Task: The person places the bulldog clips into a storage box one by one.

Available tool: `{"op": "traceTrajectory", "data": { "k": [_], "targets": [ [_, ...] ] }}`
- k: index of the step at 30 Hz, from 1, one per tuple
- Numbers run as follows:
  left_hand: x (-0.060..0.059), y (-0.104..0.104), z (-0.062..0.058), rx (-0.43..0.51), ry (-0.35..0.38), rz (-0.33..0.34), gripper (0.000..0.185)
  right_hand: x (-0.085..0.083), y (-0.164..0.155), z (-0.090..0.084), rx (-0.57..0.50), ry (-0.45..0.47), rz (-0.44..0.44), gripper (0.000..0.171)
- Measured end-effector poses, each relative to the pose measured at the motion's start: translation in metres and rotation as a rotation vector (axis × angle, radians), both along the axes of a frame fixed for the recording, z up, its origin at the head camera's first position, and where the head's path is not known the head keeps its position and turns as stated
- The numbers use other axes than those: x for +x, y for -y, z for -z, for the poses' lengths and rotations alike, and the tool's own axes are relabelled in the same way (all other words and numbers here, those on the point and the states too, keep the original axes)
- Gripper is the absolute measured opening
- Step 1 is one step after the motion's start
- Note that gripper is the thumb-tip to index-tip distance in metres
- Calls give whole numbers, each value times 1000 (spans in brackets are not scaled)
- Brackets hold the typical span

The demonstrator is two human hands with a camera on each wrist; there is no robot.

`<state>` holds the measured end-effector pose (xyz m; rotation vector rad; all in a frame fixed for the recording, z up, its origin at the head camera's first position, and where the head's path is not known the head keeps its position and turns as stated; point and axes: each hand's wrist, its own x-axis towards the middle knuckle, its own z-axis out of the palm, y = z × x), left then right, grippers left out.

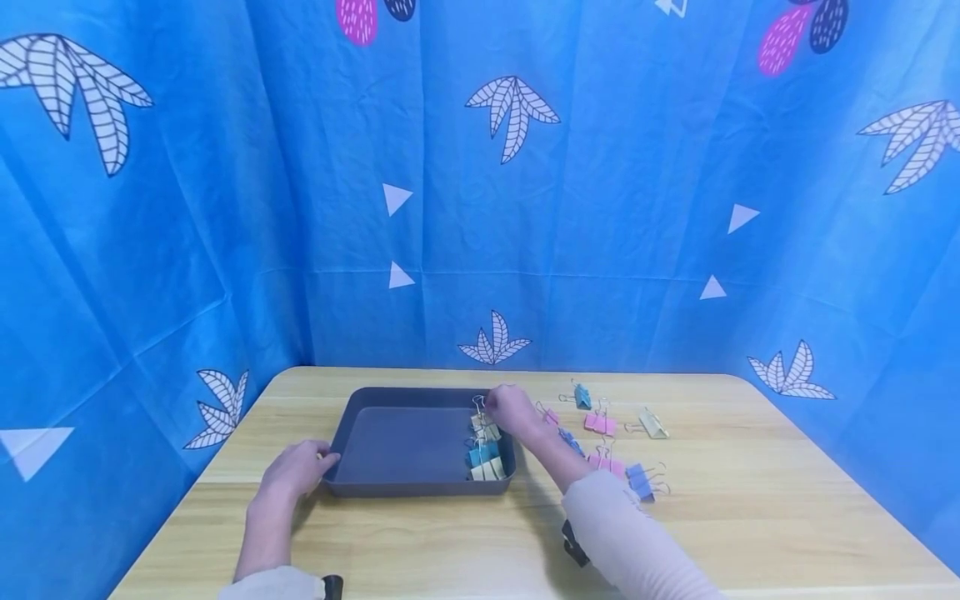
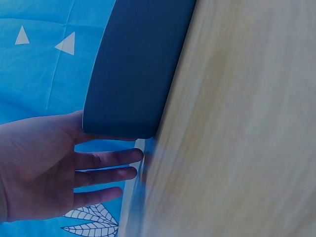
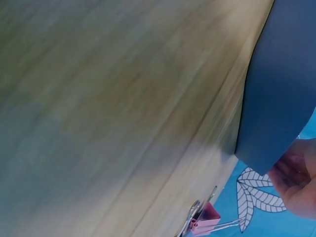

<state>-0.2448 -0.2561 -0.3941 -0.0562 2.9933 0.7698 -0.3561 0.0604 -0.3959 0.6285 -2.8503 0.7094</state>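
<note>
A dark grey tray [image 1: 408,487] lies on the wooden table. My left hand [image 1: 298,467] grips its left edge, the thumb over the rim and the index finger against the outside; the other fingers reach out straight in the left wrist view. Along the tray's right side is a column of binder clips: a cream one [image 1: 487,470] in front, a teal one [image 1: 482,452] behind it, another cream one [image 1: 486,429] farther back. At the back right corner my right hand [image 1: 512,408] pinches a binder clip [image 1: 478,403] by the wires; its fingertips are mostly hidden in the right wrist view.
Right of the tray several loose binder clips are scattered: a teal one [image 1: 582,396], a pink one [image 1: 600,424], a cream one [image 1: 653,422] and a periwinkle one [image 1: 641,482]. My right forearm passes over part of this group. A blue patterned curtain [image 1: 600,208] stands around the table.
</note>
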Motion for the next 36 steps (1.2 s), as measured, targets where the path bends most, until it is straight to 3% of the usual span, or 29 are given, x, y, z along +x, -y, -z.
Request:
{"op": "traceTrajectory", "data": {
  "k": [13,25,36],
  "targets": [
    [1,-3,-1,17,12,-14,39,5,7,-8,50,38,50,5],
    [1,-2,-2,2,13,-8,40,3,-1,-6,-54,56,0,12],
    [3,-2,-2,-1,7,-7,39,28,-14,-31,-229,54,-69,15]
  ]
}}
